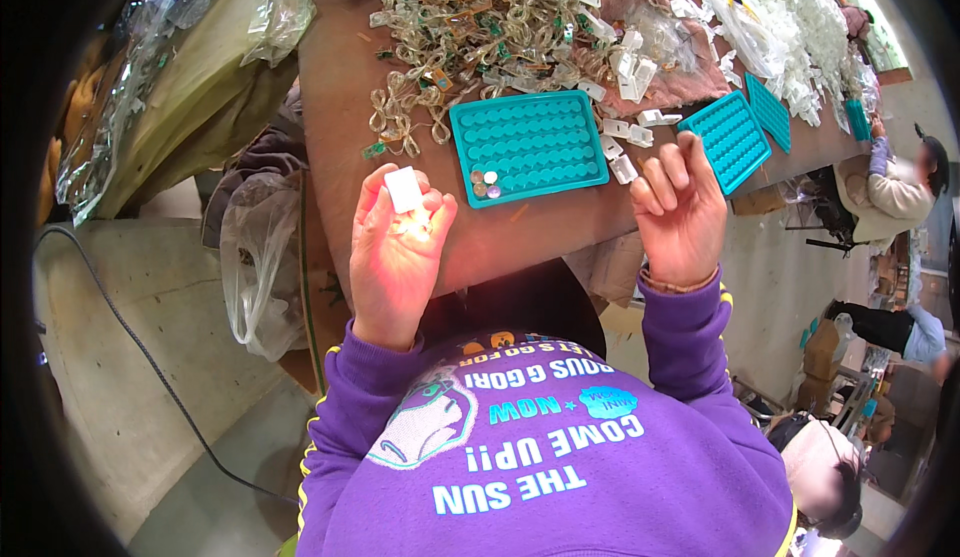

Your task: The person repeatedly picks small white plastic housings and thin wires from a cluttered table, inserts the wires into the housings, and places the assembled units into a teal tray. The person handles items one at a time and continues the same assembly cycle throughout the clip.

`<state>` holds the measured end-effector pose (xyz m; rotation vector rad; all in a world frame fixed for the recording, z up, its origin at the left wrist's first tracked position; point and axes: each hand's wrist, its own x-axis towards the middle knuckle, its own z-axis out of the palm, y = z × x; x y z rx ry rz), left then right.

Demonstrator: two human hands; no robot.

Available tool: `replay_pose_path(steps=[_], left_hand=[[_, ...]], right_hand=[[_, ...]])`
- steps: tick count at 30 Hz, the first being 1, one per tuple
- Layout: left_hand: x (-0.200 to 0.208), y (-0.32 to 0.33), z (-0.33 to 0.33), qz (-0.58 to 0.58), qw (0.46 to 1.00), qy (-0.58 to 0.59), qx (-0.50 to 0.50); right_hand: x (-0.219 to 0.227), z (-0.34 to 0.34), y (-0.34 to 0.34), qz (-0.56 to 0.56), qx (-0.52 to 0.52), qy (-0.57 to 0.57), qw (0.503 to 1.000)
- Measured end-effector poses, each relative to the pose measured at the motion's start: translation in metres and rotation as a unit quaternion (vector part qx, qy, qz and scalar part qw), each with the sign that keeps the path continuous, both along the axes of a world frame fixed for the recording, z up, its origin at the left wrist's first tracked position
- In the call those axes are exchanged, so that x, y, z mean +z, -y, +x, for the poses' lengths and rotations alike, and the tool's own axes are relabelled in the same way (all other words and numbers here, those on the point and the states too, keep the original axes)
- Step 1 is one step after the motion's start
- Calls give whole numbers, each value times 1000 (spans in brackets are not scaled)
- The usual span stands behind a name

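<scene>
My left hand (393, 257), palm up near the table's front edge, grips a small white square plastic piece (404, 189) by the fingertips. A bright glow washes out the palm and fingers just under it. My right hand (680, 207) is raised to the right of the nearest tray, its fingers curled in and the index finger straighter; whether they hold anything I cannot make out. Between the hands lies a teal tray (535, 198) with rows of round pockets. Several small round discs (486, 185) sit in its near left corner.
A large heap of clear looped cords (480, 27) with green and orange bits covers the table's far side. White plastic cases (622, 167) lie right of the tray. Two more teal trays (726, 147) (768, 115) lie farther right. A plastic bag (255, 277) hangs at left; people work at right.
</scene>
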<state>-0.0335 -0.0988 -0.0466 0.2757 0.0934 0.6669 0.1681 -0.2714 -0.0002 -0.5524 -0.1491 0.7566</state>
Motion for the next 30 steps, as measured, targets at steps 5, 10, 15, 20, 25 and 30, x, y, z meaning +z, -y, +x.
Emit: replay_pose_path(steps=[5, 10, 15, 20, 25, 30], left_hand=[[1, 1, 0, 12, 1000, -26, -2], [0, 1, -1, 9, 1000, -26, -8], [-1, 2, -1, 30, 999, -33, -1], [-1, 1, 0, 24, 999, -41, 0], [0, 0, 0, 14, 1000, -13, -13], [6, 4, 0, 66, 995, -75, -13]], right_hand=[[-12, -24, 8, -74, -118, 145, 980], [-31, -34, 0, -66, -132, 259, 954], [-45, -32, -7, -67, -145, 330, 930], [-40, -35, -13, -98, -147, 381, 908], [-11, -18, -21, -395, -143, 632, 651], [0, -10, -44, -423, -123, 691, 574]])
